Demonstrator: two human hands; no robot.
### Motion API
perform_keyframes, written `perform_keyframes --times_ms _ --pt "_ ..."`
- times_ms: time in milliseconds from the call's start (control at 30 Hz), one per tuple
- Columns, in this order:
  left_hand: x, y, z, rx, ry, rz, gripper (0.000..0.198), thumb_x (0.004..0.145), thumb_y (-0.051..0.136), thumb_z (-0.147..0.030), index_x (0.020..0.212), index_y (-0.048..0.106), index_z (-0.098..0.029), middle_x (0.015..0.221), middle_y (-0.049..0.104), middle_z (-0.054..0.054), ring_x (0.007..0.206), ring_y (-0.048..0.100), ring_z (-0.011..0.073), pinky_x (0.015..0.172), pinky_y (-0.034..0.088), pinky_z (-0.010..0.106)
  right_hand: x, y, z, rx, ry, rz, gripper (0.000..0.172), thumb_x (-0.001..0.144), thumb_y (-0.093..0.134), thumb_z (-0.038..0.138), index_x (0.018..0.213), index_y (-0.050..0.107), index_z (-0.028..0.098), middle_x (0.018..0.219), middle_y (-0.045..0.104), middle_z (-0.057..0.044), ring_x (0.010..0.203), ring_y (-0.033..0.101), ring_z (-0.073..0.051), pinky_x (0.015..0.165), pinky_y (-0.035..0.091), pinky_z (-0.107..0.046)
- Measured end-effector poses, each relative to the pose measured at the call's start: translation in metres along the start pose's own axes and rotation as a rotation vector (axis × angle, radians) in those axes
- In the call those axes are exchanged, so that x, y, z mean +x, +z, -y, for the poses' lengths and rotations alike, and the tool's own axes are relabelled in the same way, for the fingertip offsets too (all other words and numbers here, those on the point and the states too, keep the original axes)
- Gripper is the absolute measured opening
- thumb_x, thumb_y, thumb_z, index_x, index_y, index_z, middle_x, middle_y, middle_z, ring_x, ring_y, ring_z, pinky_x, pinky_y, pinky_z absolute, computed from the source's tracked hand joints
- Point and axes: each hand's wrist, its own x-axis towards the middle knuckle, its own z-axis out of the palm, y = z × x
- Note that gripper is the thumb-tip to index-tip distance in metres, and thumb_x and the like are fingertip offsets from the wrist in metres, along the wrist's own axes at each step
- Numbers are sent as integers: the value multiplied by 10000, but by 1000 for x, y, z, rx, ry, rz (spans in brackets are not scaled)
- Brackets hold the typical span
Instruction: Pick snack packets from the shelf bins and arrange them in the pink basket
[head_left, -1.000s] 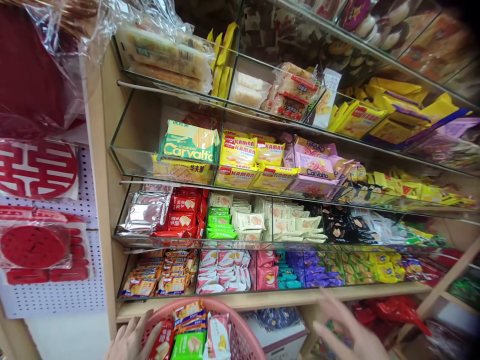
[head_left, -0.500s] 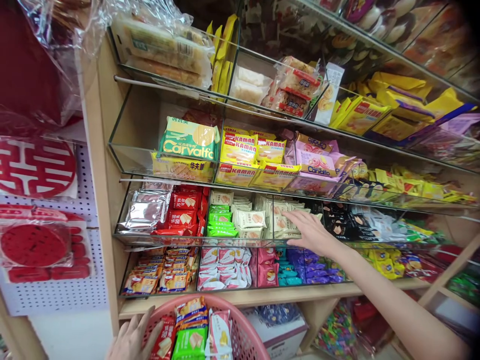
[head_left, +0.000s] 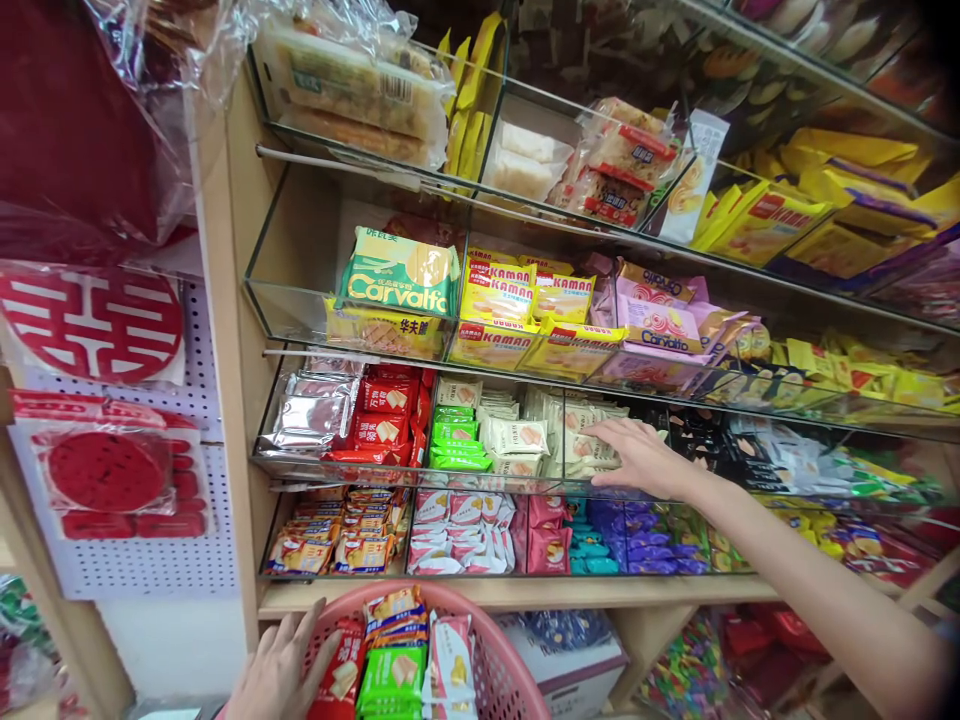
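My right hand (head_left: pixel 645 460) reaches over the glass front of the third shelf. Its fingers are stretched out over cream-coloured wafer packets (head_left: pixel 589 435), touching or almost touching them, with nothing visibly held. Low in the picture, my left hand (head_left: pixel 274 665) lies at the left rim of a pink plastic basket (head_left: pixel 499 635), fingers over the edge; its underside is hidden. Inside the basket are a red wafer packet (head_left: pixel 343 672), a green wafer packet (head_left: pixel 392 682), a white-and-pink packet (head_left: pixel 451 660) and several orange-and-blue packets (head_left: pixel 395 615).
Glass dividers split the shelves into bins. Green packets (head_left: pixel 459 440) and red packets (head_left: pixel 384 430) lie left of my right hand, black packets (head_left: pixel 694 430) to its right. Below are purple packets (head_left: pixel 637 535). A white box (head_left: pixel 566 665) stands under the wooden ledge (head_left: pixel 525 592).
The whole view has shifted, so shelves and basket appear further right. My right hand stays over the cream packets and my left hand stays at the basket rim.
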Motion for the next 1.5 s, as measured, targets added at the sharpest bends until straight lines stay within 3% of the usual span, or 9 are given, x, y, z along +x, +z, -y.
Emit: perform_keyframes --times_ms 533,1033,1233,1500 --pt "-3 -7 -8 -26 -23 28 619 875 253 -448 1353 376 -75 1223 526 159 1076 474 304 928 357 427 -10 6 0 1 -154 -32 288 839 522 325 1069 538 152 1070 588 -133 1015 557 -294 839 441 -412" --pt "-3 -9 -9 -35 -33 29 632 870 259 -447 1373 361 -79 1243 511 156 1104 454 309 937 353 436 -11 10 0 64 -127 -40 363 815 536 351 1107 528 136 1094 605 -159 1021 583 -312 847 468 -416" --pt "-5 -14 -13 -37 -30 42 626 875 257 -438 1376 353 -76 1241 512 152 1092 461 304 932 360 428 -13 9 -2 107 -122 -80 321 812 521 373 1057 539 168 1047 624 -133 980 604 -294 828 477 -401" --pt "-4 -10 -11 -1 -13 -6 589 890 292 -437 1360 378 -93 1184 552 137 1065 480 293 891 383 403 -25 15 -13 233 0 -150 389 819 523 470 1088 482 192 1108 603 -116 975 600 -269 833 470 -368"
